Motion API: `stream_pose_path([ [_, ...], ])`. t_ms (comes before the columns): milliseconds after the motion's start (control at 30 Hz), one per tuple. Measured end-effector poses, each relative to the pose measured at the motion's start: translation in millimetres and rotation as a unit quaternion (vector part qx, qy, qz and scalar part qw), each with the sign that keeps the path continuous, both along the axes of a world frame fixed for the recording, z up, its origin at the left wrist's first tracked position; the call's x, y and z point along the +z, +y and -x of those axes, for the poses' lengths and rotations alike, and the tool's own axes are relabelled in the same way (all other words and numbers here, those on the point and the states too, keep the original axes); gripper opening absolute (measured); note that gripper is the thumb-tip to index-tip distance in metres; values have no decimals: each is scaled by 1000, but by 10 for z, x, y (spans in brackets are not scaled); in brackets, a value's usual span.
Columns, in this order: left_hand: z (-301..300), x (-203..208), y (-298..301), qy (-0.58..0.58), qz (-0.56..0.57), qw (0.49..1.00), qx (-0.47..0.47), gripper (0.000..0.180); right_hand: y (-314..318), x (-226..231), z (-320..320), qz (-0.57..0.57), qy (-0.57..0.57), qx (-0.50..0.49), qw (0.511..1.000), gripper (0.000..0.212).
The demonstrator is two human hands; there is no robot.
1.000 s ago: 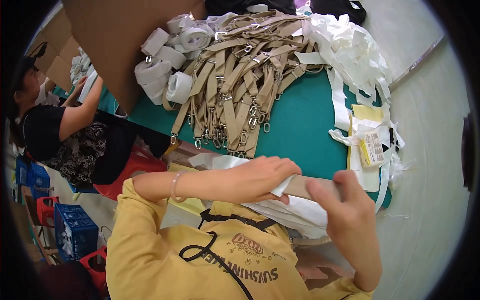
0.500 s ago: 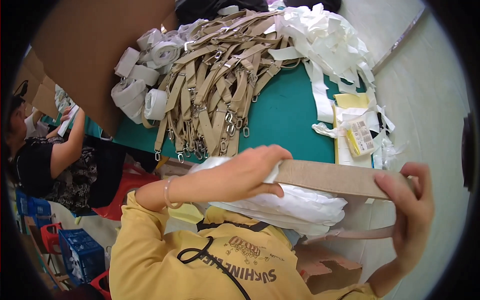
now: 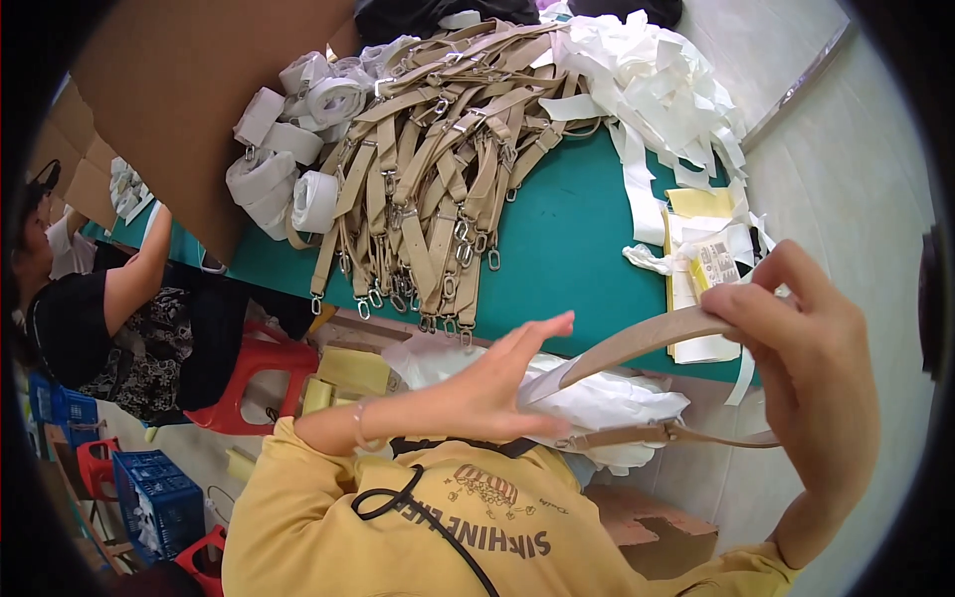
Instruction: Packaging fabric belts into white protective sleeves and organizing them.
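A beige strap (image 3: 642,340) is pinched between the thumb and fingers of my right hand (image 3: 811,363), raised at the right. It curves down toward the left, with a white strip (image 3: 543,386) at its near end, beside my left hand. My left hand (image 3: 477,391) has its thumb and fingers spread apart, and nothing shows gripped in it. Another beige length (image 3: 622,436) with a fitting hangs lower, running toward my right hand; whether it is the same strap I cannot tell. White sheeting (image 3: 637,406) lies across my lap behind the strap.
On the green table (image 3: 567,234) lies a heap of beige straps (image 3: 428,179) with metal buckles. White rolls (image 3: 316,202) stand left of it, white strips (image 3: 652,80) at the back right. Nearby are a yellow packet (image 3: 710,263), a cardboard panel (image 3: 189,109), a red stool (image 3: 261,383) and a seated person.
My left hand has come off the strap and its fingers have spread. My right hand has moved up, and the strap now bends in a curve instead of lying stretched straight.
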State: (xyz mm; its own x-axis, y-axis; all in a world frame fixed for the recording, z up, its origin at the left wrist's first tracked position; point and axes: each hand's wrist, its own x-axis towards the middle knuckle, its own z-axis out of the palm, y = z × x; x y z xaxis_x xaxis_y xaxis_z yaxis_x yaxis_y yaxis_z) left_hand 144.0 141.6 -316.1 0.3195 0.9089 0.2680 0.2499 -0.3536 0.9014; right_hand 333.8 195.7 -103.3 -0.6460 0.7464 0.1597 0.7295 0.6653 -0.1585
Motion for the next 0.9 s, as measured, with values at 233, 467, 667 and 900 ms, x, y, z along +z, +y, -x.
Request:
stream_pose_path([
  [233,-204,-64,50,-2,-109,973,201,27,-152,258,235,-72,-50,17,996,19],
  [467,-172,59,38,-21,-129,962,241,24,-459,359,541,-102,-143,29,984,16],
  [667,-133,379,-12,1,-159,963,217,23,-386,476,562,24,-226,98,969,20],
  [900,424,682,-133,93,-192,914,346,32,-118,-334,411,214,65,38,974,35],
])
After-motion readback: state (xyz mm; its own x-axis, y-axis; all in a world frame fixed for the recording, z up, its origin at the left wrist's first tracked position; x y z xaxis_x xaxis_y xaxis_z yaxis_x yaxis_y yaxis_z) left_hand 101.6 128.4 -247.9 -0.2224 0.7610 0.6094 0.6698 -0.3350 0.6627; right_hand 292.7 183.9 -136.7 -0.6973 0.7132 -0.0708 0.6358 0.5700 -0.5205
